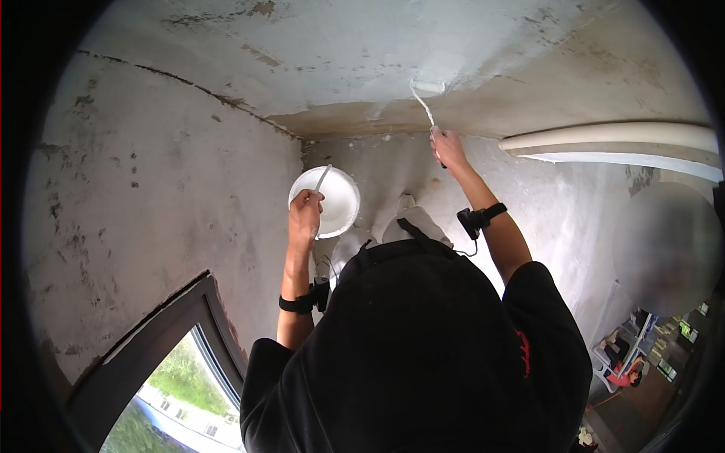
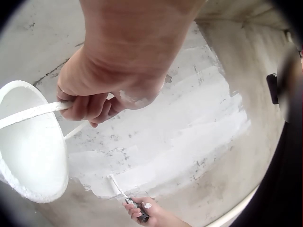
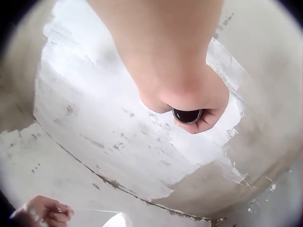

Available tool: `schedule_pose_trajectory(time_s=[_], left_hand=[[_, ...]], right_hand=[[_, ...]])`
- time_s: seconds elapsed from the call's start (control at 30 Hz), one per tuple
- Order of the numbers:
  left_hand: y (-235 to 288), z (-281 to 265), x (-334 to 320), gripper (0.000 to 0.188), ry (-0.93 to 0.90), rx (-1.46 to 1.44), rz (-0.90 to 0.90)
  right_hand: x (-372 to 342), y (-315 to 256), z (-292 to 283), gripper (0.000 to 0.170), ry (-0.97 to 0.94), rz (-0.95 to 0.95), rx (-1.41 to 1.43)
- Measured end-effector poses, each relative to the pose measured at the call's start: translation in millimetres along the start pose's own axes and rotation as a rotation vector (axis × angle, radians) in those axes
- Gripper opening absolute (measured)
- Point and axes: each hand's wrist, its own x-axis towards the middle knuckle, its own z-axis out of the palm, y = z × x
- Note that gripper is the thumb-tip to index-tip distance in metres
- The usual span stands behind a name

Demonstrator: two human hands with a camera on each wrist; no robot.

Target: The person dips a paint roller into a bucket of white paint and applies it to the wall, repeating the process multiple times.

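In the head view my left hand [image 1: 305, 217] grips the handle [image 1: 323, 180] of a white bucket [image 1: 349, 198] with white contents. The left wrist view shows the fingers of that hand [image 2: 102, 90] curled round the handle, the bucket [image 2: 33, 151] hanging tilted in the picture. My right hand [image 1: 448, 149] holds a small paint roller by its dark grip; the white roller head [image 1: 429, 87] lies against the wall surface. In the right wrist view the dark grip's end [image 3: 187, 116] shows inside the right hand [image 3: 189, 101]; the roller head is hidden there.
White coating partly covers the surface [image 1: 325, 68] ahead, with bare brownish patches. A long crack [image 1: 189, 83] runs at the upper left. A dark-framed window [image 1: 177, 325] is at lower left, a pale curved pipe-like piece [image 1: 612, 140] at right, and a blurred patch and household items at lower right.
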Motion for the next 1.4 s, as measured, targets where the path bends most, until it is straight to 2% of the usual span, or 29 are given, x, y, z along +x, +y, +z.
schedule_pose_trajectory(time_s=[0.07,0.13,0.2,0.23,0.3,0.33,0.4,0.53,0.6,0.63,0.7,0.87,0.97,1.03,1.17,1.27,1.33,1.4], left_hand=[[0.2,2.1,-2.4,0.017,0.011,-0.015,-0.031],[-0.9,4.3,-4.1,0.016,0.021,-0.022,-0.031],[-4.3,6.4,-12.7,0.016,0.038,-0.038,-0.042],[-2.7,7.7,-12.7,0.016,0.039,-0.017,-0.04],[-0.5,9.0,-16.0,0.016,0.054,0.007,-0.044],[1.2,11.0,-16.5,0.015,0.041,-0.052,-0.08],[6.2,14.5,-19.6,0.014,0.025,-0.108,-0.117],[14.7,22.6,-20.8,0.011,0.024,-0.225,-0.199],[15.4,24.6,-19.0,0.01,0.017,-0.23,-0.202],[15.6,25.3,-18.9,0.01,-0.003,-0.256,-0.209],[18.0,28.9,-18.4,0.01,-0.03,-0.28,-0.215],[26.2,39.1,-14.3,0.011,-0.056,-0.193,-0.197],[23.3,44.3,-9.4,0.012,-0.06,-0.13,-0.164],[28.2,47.8,-9.7,0.013,-0.069,-0.129,-0.161],[31.5,52.4,-10.2,0.015,-0.061,-0.099,-0.154],[27.4,55.3,-10.5,0.018,-0.049,-0.072,-0.142],[28.2,60.1,-12.9,0.02,-0.037,-0.039,-0.127],[24.8,61.9,-20.4,0.022,0.009,-0.012,-0.123]], right_hand=[[28.9,21.5,12.2,0.037,0.007,0.015,-0.043],[32.8,19.8,22.6,0.04,0.009,0.033,-0.087],[33.1,17.0,31.1,0.05,0.08,0.009,-0.398],[55.2,31.3,35.0,0.05,0.066,-0.01,-0.404],[109.0,87.1,46.5,0.051,0.061,-0.184,-0.58],[93.0,68.1,48.4,0.051,0.055,-0.185,-0.578],[66.8,39.3,47.3,0.052,0.017,0.046,-0.403],[61.5,50.0,34.0,0.053,0.092,-0.032,-0.412],[42.1,49.6,11.8,0.053,0.002,-0.041,-0.189],[35.6,49.9,-0.5,0.053,0.012,-0.041,-0.187],[21.4,48.2,-21.8,0.05,0.197,-0.183,-0.199],[-57.4,-36.5,-62.6,0.044,0.182,-0.123,0.027],[-60.4,-39.4,-72.6,0.045,0.16,-0.124,-0.03],[-36.0,-19.9,-72.5,0.049,0.171,-0.169,-0.227],[26.1,37.3,-57.4,0.043,0.259,-0.243,-0.32],[49.7,49.0,-46.1,0.047,0.239,-0.209,-0.411],[48.3,35.9,-39.9,0.056,0.102,-0.033,-0.492],[44.7,29.1,-32.8,0.055,0.087,-0.034,-0.499]])
